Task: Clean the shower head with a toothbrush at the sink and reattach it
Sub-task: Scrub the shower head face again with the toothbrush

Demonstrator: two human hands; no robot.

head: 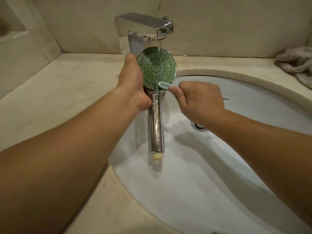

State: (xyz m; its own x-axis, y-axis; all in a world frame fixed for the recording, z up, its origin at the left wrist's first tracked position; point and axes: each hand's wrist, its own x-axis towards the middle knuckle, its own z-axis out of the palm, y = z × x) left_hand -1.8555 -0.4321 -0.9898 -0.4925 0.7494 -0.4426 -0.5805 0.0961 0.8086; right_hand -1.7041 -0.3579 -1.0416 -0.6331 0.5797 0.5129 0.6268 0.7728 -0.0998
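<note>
**Scrubbing the spray face under running water**

Left hand (135, 81) grips the shower head (157, 68) round the neck where the round head meets its chrome handle, fingers curled behind it and the thumb side toward the camera. It holds the green, nozzle-dotted face tilted up, just under the spout of the faucet (145, 29). A thin stream of water falls onto the upper part of the face. The handle hangs down over the sink (236, 166), its pale threaded end free and attached to no hose.

Right hand (200, 102) pinches the toothbrush (164, 86) close to its head, fingers curled round the handle, whose far end shows past the knuckles. The brush head lies against the lower edge of the green face, near the neck.

By the look of it the cleaning step is in hand and the reattaching is not yet begun. The next move probably calls for working the bristles across the rows of nozzles toward the top, with the left hand turning the face so the water rinses what comes loose. A wet chrome handle may slip, so a firm hold matters.

The basin is white and set under a pale stone counter (59, 98), with matching stone walls behind. A crumpled towel (297, 65) lies on the counter at the far right.
</note>
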